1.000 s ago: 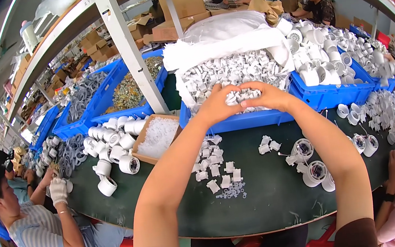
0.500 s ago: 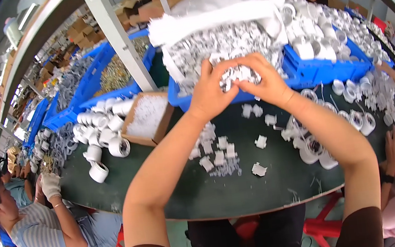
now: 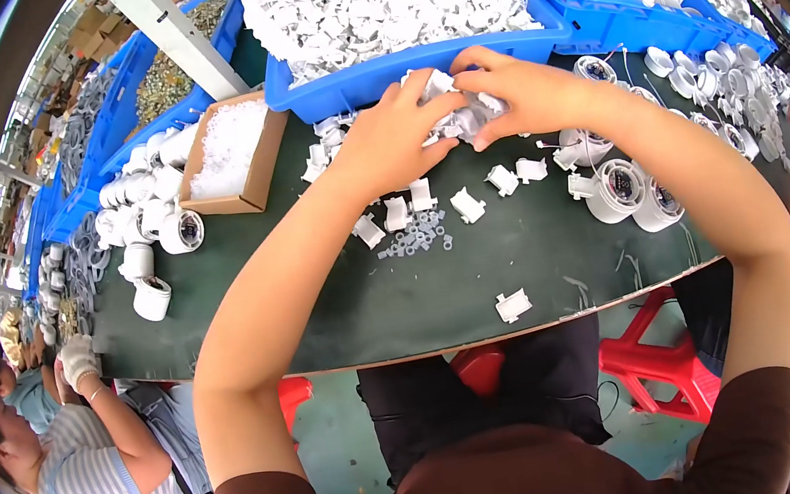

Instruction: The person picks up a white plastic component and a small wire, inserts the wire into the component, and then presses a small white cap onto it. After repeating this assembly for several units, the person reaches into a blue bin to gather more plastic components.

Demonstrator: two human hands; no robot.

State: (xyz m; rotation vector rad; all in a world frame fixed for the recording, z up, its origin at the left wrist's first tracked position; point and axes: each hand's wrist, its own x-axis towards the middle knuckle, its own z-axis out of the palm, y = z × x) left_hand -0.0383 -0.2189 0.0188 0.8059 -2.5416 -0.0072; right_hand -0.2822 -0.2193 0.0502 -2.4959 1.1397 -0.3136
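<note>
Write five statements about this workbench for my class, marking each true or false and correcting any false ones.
1. The left hand and right hand hold small white parts between them. True.
2. Both those hands wear gloves. False: they are bare.
3. A single white piece lies near the table's near edge. True.
4. The open cardboard box stands right of the hands. False: the cardboard box stands left of them.
5. The bin just beyond the hands is red. False: that bin is blue.

The left hand (image 3: 393,141) and right hand (image 3: 533,96) partly hide white parts (image 3: 470,119) (their number cannot be told).
</note>
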